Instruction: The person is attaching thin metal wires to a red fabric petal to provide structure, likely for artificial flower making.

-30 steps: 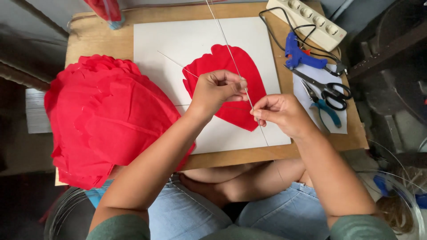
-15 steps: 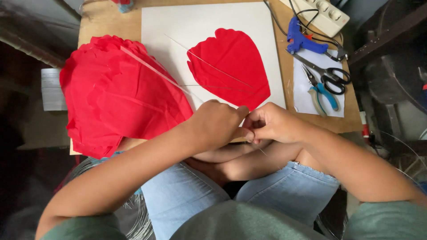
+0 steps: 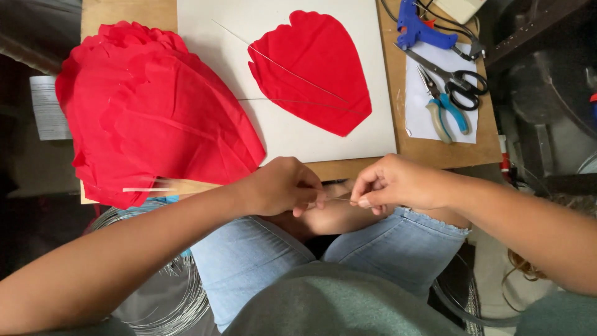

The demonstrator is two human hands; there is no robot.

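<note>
My left hand point(image 3: 283, 185) and my right hand point(image 3: 398, 182) meet just below the table's front edge, above my lap. Both pinch a thin metal wire point(image 3: 339, 199) stretched between the fingertips. On the white board point(image 3: 292, 137) lies a single red petal-shaped fabric piece point(image 3: 311, 68), with two more thin wires point(image 3: 280, 62) laid across it. A large stack of red fabric petals point(image 3: 155, 118) covers the table's left side, close to my left wrist.
At the right of the wooden table point(image 3: 435, 149) sit a blue glue gun point(image 3: 423, 31), black-handled scissors point(image 3: 457, 78) and blue-handled pliers point(image 3: 444, 112) on white paper. A coil of wire point(image 3: 168, 292) lies on the floor by my left knee.
Both hands have dropped from over the board to below the table edge. The long wire they held upright is no longer standing; a short span now runs between the fingertips.
</note>
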